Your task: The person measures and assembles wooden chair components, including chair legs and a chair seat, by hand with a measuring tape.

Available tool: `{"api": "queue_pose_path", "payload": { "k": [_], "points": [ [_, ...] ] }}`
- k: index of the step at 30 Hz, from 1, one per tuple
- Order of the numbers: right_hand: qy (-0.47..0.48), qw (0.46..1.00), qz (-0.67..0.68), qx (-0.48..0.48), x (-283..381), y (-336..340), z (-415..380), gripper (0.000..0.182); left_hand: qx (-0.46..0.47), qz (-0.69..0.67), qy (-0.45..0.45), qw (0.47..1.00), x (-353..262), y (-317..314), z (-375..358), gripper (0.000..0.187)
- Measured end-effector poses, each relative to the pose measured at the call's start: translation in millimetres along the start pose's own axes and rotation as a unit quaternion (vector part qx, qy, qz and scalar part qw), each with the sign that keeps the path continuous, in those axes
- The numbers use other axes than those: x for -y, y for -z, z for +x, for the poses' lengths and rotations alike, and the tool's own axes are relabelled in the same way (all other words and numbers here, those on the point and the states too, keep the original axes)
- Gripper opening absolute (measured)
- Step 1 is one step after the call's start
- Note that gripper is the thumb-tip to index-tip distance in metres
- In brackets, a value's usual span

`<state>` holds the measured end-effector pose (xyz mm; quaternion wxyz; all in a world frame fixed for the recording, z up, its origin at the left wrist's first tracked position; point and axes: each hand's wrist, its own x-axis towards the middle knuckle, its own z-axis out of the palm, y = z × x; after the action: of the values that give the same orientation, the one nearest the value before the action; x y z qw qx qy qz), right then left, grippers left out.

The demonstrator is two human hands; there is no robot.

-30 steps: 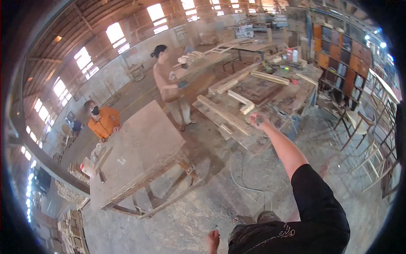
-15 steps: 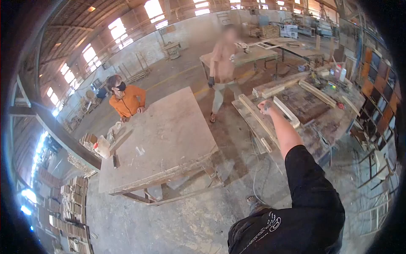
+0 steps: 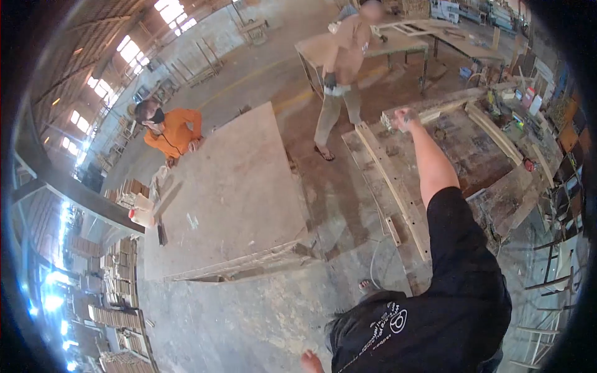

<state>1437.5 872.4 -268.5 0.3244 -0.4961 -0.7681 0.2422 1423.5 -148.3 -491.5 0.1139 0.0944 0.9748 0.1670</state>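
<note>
My right hand is stretched out over the far left part of the cluttered workbench, its fingers curled closed. Whether it grips anything is too small to make out. Just beside it is the end of a wooden piece at the bench's back edge. A long wooden beam with dark holes lies along the bench's left side, left of my forearm. At the bottom edge of the view, my left hand shows only in part, low beside my black shirt, and its fingers are not clear.
A large bare-topped table stands to the left. A masked person in orange leans at its far edge. Another person stands between the tables. More timber and bottles lie on the bench. A cord hangs near my foot.
My right hand has moved farther across the bench, away from the pale wooden piece, which my arm now seems to cover. My left hand has come into view. The standing person has turned and shifted right.
</note>
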Motion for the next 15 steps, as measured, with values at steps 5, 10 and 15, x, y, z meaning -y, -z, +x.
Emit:
{"api": "queue_pose_path", "payload": {
  "k": [5,10,15],
  "points": [
    [-0.143,0.957,0.250,0.041,4,19,9,0.038,-0.025,-0.264,0.133,0.955,-55,23,42,0.031],
    [-0.163,0.938,0.296,-0.072,11,37,22,0.027,-0.004,-0.250,0.150,0.957,-76,32,52,0.030],
    [-0.160,0.934,0.284,-0.147,30,52,22,0.033,-0.005,-0.248,0.150,0.957,-78,30,37,0.031]
  ]
}}
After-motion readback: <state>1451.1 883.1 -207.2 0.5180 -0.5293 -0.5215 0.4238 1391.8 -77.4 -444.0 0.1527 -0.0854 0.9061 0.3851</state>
